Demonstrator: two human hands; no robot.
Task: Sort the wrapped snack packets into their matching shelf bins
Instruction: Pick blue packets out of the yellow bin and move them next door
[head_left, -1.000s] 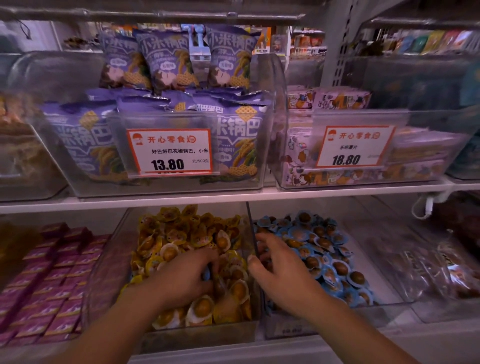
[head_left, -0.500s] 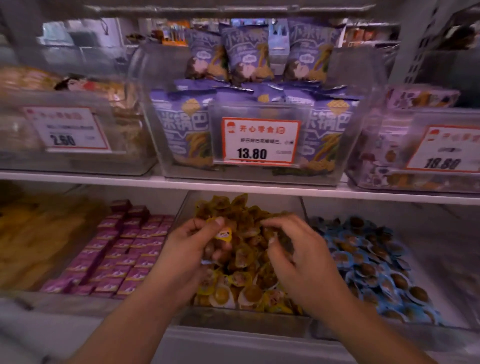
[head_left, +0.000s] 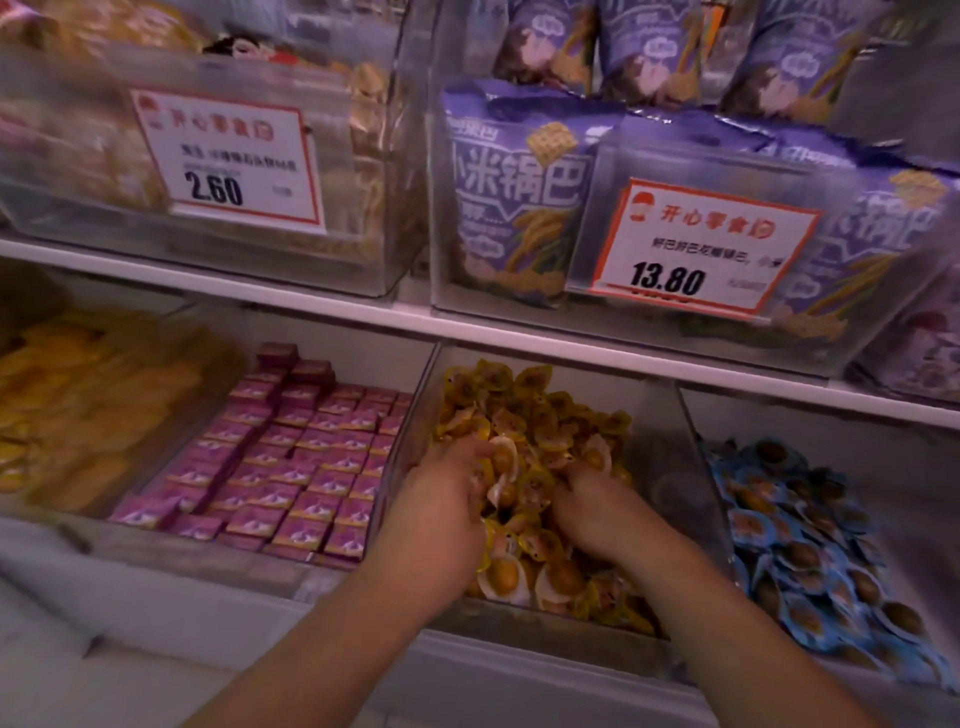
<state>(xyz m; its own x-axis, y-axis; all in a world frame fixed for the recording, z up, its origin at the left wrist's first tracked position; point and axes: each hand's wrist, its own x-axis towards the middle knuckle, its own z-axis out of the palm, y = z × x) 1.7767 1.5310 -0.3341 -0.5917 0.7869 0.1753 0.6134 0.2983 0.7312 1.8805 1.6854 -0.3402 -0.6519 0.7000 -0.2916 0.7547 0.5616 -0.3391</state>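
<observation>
Yellow packets (head_left: 524, 415) under both hands

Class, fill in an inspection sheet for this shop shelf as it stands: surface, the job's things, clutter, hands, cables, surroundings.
Surface: white shelf board above; clear bins below it.
Job's things: yellow packets fill the middle bin; blue packets in the bin to its right; purple boxes in rows to its left.
Clutter: nothing seen.
Hands: left hand and right hand both dug into the yellow packets; fingers buried, grip cannot be told.
Cables: nothing seen.
Surroundings: purple snack bags behind a 13.80 tag; a 2.60 tag on the upper left bin.
</observation>
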